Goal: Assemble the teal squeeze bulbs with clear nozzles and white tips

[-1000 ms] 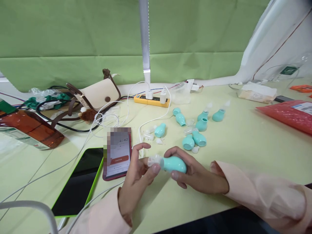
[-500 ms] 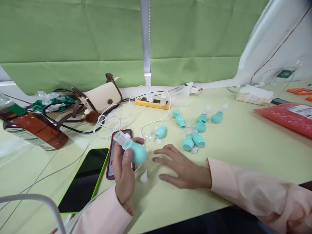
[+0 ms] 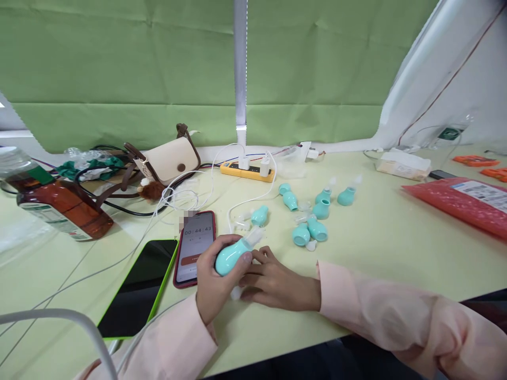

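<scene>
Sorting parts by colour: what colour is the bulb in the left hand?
The bulb is turquoise; the head view shows it.

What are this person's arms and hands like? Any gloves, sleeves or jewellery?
Both hands are bare: the left hand and the right hand wear no gloves, and no ring or watch shows. Each arm is covered to the wrist by a long, pale pink sleeve. The left sleeve looks plain and smooth. The right sleeve is loose, softly creased and slightly sheer.
</scene>
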{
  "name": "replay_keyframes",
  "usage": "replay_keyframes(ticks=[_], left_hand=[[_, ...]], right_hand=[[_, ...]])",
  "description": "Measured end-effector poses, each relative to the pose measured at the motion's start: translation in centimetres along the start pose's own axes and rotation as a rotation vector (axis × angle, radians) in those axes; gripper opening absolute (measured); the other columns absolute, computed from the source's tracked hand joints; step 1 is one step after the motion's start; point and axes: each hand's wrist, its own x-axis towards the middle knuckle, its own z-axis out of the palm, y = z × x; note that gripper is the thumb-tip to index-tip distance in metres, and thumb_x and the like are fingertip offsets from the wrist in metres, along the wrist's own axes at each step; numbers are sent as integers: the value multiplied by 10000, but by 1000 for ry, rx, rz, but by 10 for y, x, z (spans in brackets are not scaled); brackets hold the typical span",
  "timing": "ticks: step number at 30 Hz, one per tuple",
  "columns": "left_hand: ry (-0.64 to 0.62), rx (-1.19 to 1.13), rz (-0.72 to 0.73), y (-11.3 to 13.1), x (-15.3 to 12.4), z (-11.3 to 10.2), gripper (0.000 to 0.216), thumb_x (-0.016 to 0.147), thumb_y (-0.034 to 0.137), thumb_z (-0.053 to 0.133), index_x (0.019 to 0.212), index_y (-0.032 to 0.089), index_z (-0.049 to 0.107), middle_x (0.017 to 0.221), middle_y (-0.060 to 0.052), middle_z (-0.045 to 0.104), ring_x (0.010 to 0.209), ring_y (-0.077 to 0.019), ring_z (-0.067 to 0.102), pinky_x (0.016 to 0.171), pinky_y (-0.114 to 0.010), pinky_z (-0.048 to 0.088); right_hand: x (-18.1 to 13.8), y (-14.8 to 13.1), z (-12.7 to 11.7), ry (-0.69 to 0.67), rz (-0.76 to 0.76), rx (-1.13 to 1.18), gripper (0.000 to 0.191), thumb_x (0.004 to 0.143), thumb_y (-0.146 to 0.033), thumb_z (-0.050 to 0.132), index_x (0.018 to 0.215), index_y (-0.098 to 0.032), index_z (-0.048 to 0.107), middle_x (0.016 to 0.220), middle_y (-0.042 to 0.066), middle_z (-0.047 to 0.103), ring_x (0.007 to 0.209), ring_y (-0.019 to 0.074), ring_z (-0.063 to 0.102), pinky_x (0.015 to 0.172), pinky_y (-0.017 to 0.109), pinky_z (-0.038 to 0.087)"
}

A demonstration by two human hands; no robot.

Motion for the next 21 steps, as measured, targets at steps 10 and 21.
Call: replay_keyframes(ticks=[10, 21], left_hand=[[-32, 47, -40, -3, 2, 1, 161, 641, 270, 618, 734, 161, 543, 650, 23, 547, 600, -120, 501, 566, -207, 416], [-204, 53, -128, -14, -12, 3, 248, 592, 317, 651, 781, 157, 661, 723, -53, 641, 652, -192, 559, 574, -276, 429]], right_hand=[[-8, 1, -32, 321, -119, 347, 138, 759, -151, 546, 878, -110, 604, 746, 75, 617, 748, 145, 525, 653, 272, 462], [-35, 33, -63, 426, 267, 946, 261, 674, -41, 605, 871, -200, 666, 661, 34, 639, 543, 125, 594, 463, 231, 481]])
